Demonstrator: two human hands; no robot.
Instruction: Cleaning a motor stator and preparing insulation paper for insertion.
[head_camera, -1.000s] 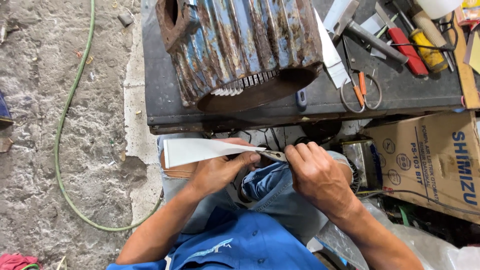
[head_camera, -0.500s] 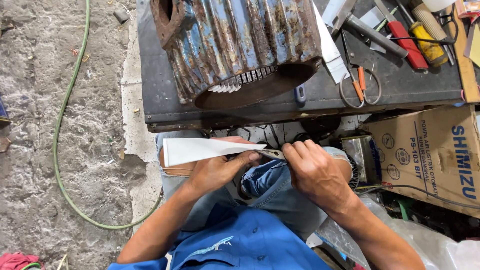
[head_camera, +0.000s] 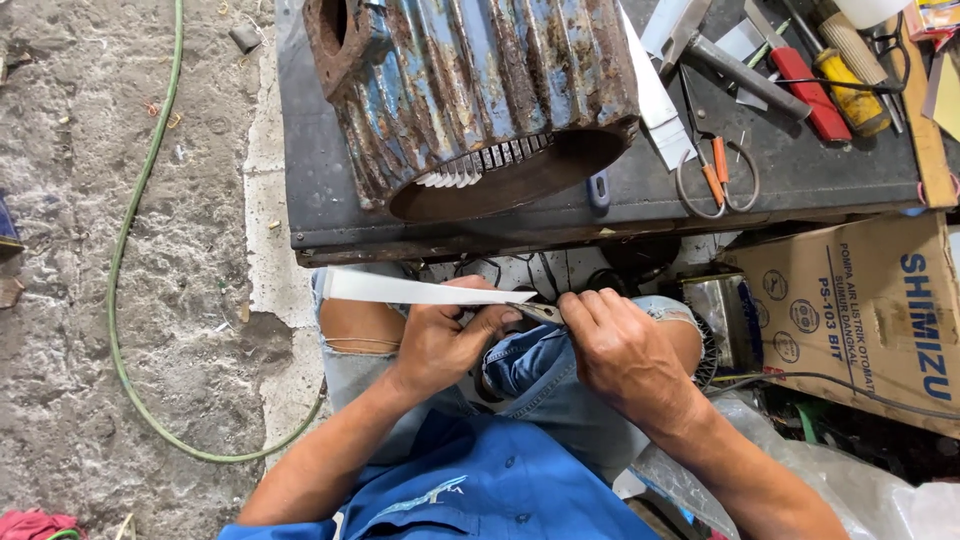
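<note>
My left hand (head_camera: 445, 335) grips a long white strip of insulation paper (head_camera: 400, 289) that sticks out to the left over my knee. My right hand (head_camera: 620, 345) is closed on a pair of scissors (head_camera: 535, 311), whose blades meet the strip's right end between the two hands. Both hands rest above my lap, just below the front edge of a dark workbench (head_camera: 320, 200). A rusty blue motor housing (head_camera: 470, 90) lies on the bench above them, with white paper slips showing in its slots.
Orange-handled scissors (head_camera: 718, 178), screwdrivers with red and yellow handles (head_camera: 820, 80) and white paper offcuts (head_camera: 655, 110) lie on the bench's right side. A cardboard box (head_camera: 870, 310) stands at the right. A green hose (head_camera: 125, 290) curves over the concrete floor at the left.
The white strip looks narrower, tilted more edge-on. Both hands stay together at its right end; the view has shifted slightly.
</note>
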